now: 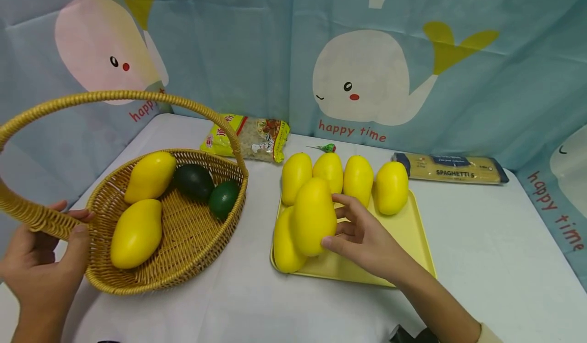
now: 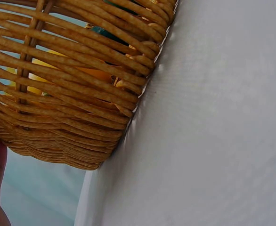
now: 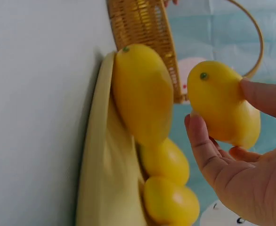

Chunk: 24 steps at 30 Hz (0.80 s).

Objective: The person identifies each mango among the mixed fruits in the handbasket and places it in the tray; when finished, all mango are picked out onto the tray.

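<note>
Right hand pinches a mango; left hand grips the basket handle. Lifting step, I judge: next, carry it left.

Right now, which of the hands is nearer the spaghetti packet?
The right hand: it holds a yellow mango over the tray, in front and left of the spaghetti packet; the left hand is much farther left, gripping the basket handle.

Pale beige sleeve on right forearm
</note>
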Each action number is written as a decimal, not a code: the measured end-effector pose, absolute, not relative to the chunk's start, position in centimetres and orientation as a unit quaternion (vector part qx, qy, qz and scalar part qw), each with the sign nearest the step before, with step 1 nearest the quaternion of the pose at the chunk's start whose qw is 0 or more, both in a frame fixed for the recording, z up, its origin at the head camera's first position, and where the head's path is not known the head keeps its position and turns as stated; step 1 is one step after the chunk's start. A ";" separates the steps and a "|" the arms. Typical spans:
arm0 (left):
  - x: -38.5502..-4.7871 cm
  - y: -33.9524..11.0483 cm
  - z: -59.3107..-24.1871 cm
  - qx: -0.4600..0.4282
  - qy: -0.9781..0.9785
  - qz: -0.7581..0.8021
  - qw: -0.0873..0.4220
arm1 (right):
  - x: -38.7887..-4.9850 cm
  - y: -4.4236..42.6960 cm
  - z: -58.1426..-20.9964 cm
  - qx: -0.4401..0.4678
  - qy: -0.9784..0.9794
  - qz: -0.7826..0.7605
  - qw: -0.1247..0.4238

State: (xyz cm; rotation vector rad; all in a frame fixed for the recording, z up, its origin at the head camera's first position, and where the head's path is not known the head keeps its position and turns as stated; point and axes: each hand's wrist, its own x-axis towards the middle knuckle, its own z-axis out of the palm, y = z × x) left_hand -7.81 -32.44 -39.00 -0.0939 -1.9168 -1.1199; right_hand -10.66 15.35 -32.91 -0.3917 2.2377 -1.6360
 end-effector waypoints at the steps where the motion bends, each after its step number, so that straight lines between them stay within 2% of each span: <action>1: -7.8 -32.4 -39.0 -0.039 -0.772 -0.453 0.444 | -10.6 15.6 -33.0 -0.134 0.789 -0.575 0.171; 9: -7.7 -32.2 -38.8 -0.040 -0.770 -0.456 0.445 | -10.6 17.2 -33.8 -0.104 0.798 -0.566 0.178; 24: -7.7 -32.1 -38.6 -0.043 -0.766 -0.461 0.447 | -10.8 18.9 -35.4 -0.074 0.789 -0.550 0.261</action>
